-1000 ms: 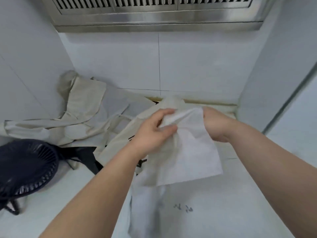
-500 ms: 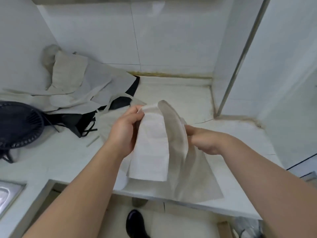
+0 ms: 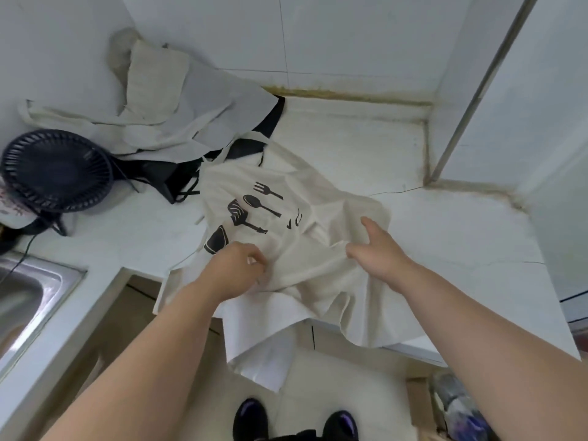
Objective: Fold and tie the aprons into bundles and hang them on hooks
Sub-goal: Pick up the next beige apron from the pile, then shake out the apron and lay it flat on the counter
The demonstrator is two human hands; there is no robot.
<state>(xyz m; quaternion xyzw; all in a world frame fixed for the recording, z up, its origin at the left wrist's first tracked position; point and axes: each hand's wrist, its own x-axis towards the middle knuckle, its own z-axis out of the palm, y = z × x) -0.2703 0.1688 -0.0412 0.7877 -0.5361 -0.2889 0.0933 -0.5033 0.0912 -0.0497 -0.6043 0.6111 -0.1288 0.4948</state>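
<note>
- Cream apron [image 3: 305, 237], black utensil print up, lies rumpled mid-tabletop [image 3: 350, 148], hem hanging off the 6 o'clock edge.
- Left hand [image 3: 234, 270] fingers [image 3: 254, 257] pinch it.
- Right hand [image 3: 380, 253] fingers [image 3: 368, 225] rest spread on its 3 o'clock side.

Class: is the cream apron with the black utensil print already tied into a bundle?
No, the cream apron with black utensil print lies loose across the white counter.

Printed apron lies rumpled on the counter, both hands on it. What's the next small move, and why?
Likely draw the hands apart to smooth the apron flat: it is creased between the pinching left hand and the right hand resting on it, and its lower part hangs off the counter.
</note>
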